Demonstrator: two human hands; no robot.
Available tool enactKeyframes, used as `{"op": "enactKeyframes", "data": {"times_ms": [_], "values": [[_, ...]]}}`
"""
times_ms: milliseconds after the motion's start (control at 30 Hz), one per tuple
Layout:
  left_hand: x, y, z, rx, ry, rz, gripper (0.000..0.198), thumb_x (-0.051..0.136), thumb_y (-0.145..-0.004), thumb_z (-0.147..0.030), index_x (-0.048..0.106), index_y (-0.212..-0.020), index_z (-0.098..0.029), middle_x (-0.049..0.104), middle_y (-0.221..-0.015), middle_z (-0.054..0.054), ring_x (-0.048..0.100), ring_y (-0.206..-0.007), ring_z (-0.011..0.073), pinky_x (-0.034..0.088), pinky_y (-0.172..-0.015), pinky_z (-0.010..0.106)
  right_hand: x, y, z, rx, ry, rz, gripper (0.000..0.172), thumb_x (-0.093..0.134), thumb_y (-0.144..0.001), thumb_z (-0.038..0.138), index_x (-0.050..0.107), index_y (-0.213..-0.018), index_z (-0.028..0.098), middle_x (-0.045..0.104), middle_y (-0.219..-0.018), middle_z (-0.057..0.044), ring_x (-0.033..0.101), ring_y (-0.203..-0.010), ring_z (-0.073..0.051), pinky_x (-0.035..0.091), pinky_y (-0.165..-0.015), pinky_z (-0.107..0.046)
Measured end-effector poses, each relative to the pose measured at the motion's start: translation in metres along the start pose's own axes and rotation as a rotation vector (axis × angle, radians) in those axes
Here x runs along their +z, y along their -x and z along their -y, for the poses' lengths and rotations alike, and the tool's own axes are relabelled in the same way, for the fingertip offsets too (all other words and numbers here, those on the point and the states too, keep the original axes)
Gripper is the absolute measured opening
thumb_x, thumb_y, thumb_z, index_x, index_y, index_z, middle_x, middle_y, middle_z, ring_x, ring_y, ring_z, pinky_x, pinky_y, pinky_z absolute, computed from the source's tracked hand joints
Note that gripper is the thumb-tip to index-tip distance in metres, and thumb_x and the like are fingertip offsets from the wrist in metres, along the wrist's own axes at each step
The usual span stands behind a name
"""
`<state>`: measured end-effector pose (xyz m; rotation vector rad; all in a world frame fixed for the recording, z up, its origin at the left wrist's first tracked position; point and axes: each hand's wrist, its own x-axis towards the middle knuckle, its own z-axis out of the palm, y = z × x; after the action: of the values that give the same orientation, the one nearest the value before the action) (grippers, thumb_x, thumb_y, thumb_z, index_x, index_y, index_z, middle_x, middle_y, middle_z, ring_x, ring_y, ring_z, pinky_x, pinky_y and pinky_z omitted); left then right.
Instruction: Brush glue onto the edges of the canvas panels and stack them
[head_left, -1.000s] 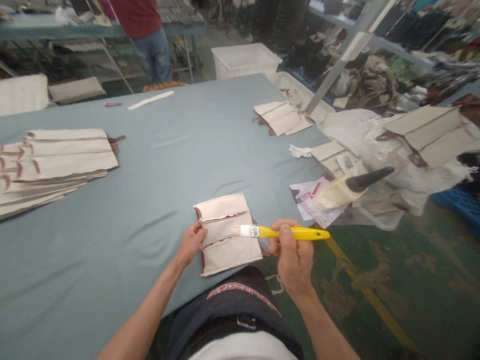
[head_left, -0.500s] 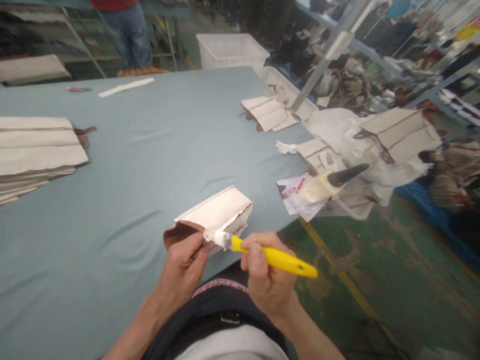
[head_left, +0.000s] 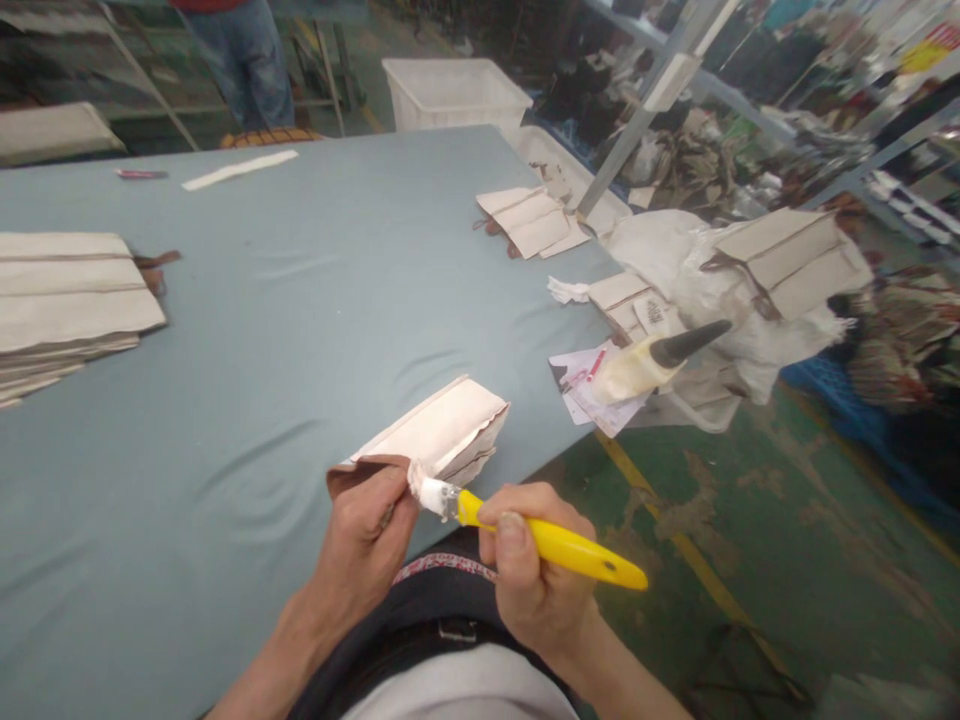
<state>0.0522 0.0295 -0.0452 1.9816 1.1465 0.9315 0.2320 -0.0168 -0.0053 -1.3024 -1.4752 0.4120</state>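
Observation:
A cream fabric piece with brown trim (head_left: pixel 435 425), folded like a small bag, lies at the table's near edge. My left hand (head_left: pixel 367 540) pinches its brown edge, thumb and fingers closed. In my right hand (head_left: pixel 536 560) is a paintbrush with a yellow handle (head_left: pixel 577 550), its white-coated bristles touching the brown edge just beside my left fingertips. To the right, a cream-coloured bottle with a black tip (head_left: pixel 637 370) leans on papers (head_left: pixel 581 385) at the table corner.
A stack of cream fabric pieces (head_left: pixel 67 290) lies at left. More pieces (head_left: pixel 529 215) rest by the metal post (head_left: pixel 637 125). A white bin (head_left: pixel 457 95) stands beyond the blue-grey table (head_left: pixel 300 330). At the back, a person in jeans (head_left: pixel 251 65) stands.
The brush has tilted, its handle end dropping lower and to the right, while the bristles stay at the brown edge. The view has shifted slightly.

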Motion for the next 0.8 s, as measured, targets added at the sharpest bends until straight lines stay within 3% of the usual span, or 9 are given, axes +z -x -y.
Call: {"op": "enactKeyframes", "data": {"times_ms": [133, 333, 467, 567, 633, 800], "values": [[0.002, 0.000, -0.002, -0.002, -0.042, -0.011, 0.031, 0.048, -0.101, -0.010, 0.056, -0.073, -0.021, 0.051, -0.066, -0.004, 0.043, -0.061, 0.0134, 0.034, -0.062, 0.029, -0.003, -0.004, -0.002, 0.018, 0.072, -0.067, 0.018, 0.051, -0.105, 0.023, 0.066, -0.096, 0.025, 0.060, -0.058, 0.007, 0.057, -0.044, -0.012, 0.049, -0.049, -0.024], [0.003, -0.003, -0.008, 0.038, -0.010, -0.028, 0.036, 0.049, -0.099, -0.007, 0.047, -0.066, -0.021, 0.044, -0.061, -0.007, 0.040, -0.060, 0.0114, 0.034, -0.062, 0.027, -0.001, 0.000, 0.007, -0.091, -0.024, 0.041, 0.014, 0.052, -0.103, 0.021, 0.063, -0.095, 0.026, 0.060, -0.057, 0.007, 0.057, -0.045, -0.012, 0.052, -0.055, -0.025], [-0.004, -0.005, -0.012, 0.021, 0.054, -0.008, 0.034, 0.050, -0.098, -0.008, 0.051, -0.066, -0.021, 0.042, -0.062, -0.006, 0.041, -0.060, 0.0112, 0.035, -0.062, 0.025, -0.010, -0.007, 0.003, 0.108, -0.195, 0.018, 0.017, 0.055, -0.106, 0.025, 0.067, -0.094, 0.025, 0.056, -0.056, 0.008, 0.050, -0.043, -0.011, 0.044, -0.047, -0.023], [-0.011, -0.007, -0.017, 0.013, 0.079, 0.010, 0.032, 0.050, -0.095, -0.008, 0.052, -0.065, -0.020, 0.042, -0.064, -0.006, 0.040, -0.059, 0.0105, 0.036, -0.058, 0.023, -0.019, -0.026, -0.008, 0.326, -0.436, -0.087, 0.028, 0.054, -0.109, 0.033, 0.067, -0.086, 0.024, 0.049, -0.053, 0.009, 0.042, -0.040, -0.009, 0.035, -0.042, -0.020], [-0.015, -0.008, -0.021, 0.031, 0.098, 0.041, 0.030, 0.049, -0.093, -0.007, 0.054, -0.066, -0.020, 0.043, -0.063, -0.007, 0.039, -0.057, 0.0093, 0.035, -0.054, 0.021, -0.023, -0.039, -0.015, 0.388, -0.545, -0.139, 0.032, 0.057, -0.108, 0.040, 0.067, -0.082, 0.024, 0.046, -0.051, 0.009, 0.039, -0.040, -0.009, 0.033, -0.042, -0.020], [-0.017, -0.009, -0.028, 0.039, 0.152, 0.056, 0.029, 0.048, -0.092, -0.004, 0.062, -0.071, -0.018, 0.052, -0.063, -0.007, 0.046, -0.053, 0.0071, 0.040, -0.053, 0.015, -0.020, -0.042, -0.012, 0.448, -0.593, 0.011, 0.036, 0.063, -0.105, 0.046, 0.066, -0.080, 0.021, 0.044, -0.049, 0.009, 0.036, -0.040, -0.008, 0.031, -0.042, -0.020]]}}
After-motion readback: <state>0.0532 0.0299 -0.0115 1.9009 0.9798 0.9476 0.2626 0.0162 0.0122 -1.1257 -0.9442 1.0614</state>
